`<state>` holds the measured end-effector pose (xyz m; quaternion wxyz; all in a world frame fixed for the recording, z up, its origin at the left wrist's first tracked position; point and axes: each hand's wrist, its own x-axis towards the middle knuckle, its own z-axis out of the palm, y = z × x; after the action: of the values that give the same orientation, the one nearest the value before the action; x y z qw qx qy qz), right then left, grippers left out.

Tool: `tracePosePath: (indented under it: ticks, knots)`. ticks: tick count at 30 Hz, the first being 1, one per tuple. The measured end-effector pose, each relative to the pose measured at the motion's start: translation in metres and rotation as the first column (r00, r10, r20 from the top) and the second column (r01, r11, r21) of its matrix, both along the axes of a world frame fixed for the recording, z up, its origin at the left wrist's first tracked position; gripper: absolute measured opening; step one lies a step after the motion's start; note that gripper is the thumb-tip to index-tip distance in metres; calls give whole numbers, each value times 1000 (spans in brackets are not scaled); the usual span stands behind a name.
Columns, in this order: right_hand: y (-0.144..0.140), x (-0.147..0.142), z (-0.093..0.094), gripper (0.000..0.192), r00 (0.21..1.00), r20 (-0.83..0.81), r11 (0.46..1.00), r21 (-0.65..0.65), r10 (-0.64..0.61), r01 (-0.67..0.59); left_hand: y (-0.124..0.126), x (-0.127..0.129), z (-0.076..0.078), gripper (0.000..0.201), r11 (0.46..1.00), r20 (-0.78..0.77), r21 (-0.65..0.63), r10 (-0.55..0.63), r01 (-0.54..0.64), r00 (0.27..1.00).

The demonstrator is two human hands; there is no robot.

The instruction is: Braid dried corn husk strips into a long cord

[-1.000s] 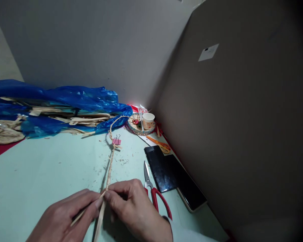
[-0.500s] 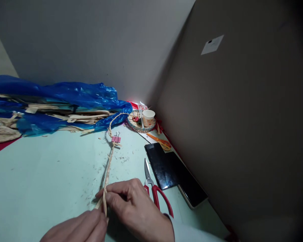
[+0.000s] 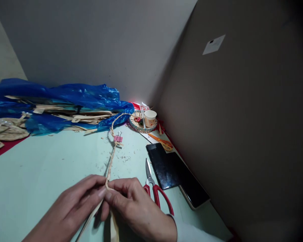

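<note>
Both hands are meeting low in the view over the pale green worktop [image 3: 40, 174], pinching the near end of a braided straw cord [image 3: 110, 163]. The left hand [image 3: 70, 210] is coming in from the lower left with its fingers [image 3: 97, 193] narrowed onto the cord at the point where the plait ends, and the right hand [image 3: 136, 208] is facing it, thumb and forefinger closed on the same spot, so the fingertips of the two hands are touching. Loose flat straw strips [image 3: 101, 218] are trailing down from the pinch toward the bottom edge. The cord is running away from the hands across the worktop, passing a pink binder clip [image 3: 118, 138] clamped on it, then curving toward a small woven tray [image 3: 137, 124] that is carrying a paper cup [image 3: 150, 118]. Red-handled scissors [image 3: 156, 195] are lying just beside the right hand, with a dark phone [image 3: 176, 176] next to them and orange scissors [image 3: 163, 143] farther back. A blue plastic bag [image 3: 65, 101] holding more straw is lying along the back wall.
</note>
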<state>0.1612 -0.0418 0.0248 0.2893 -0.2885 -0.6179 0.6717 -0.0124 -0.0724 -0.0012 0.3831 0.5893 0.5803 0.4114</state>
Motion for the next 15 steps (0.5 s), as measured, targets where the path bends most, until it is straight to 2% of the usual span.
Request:
tracePosePath:
  ticks: [2,3,5,7,10,12,15]
  knots:
    - [0,1,-3,47,999,12,998,34,50,-50,5,0,-2,37,973,177,-201,-80,115,981]
    - [1,1,-3,47,997,48,997,58,57,-60,6,1,-3,40,949,243,-276,-83,151,966]
    - [2,4,-3,42,984,173,989,132,37,-60,5,3,-6,42,914,320,-378,-23,149,947]
    - [4,7,1,35,949,316,970,229,7,-84,3,5,-7,40,900,341,-423,48,108,939]
    - [3,13,12,30,886,463,912,371,-20,-173,1,10,-8,38,905,319,-420,84,62,944]
    - [-3,14,17,30,797,588,873,452,-136,-185,1,11,-10,35,928,272,-372,75,33,959]
    - [-16,9,13,24,549,745,828,538,-380,-157,2,10,-15,33,964,149,-266,10,30,989]
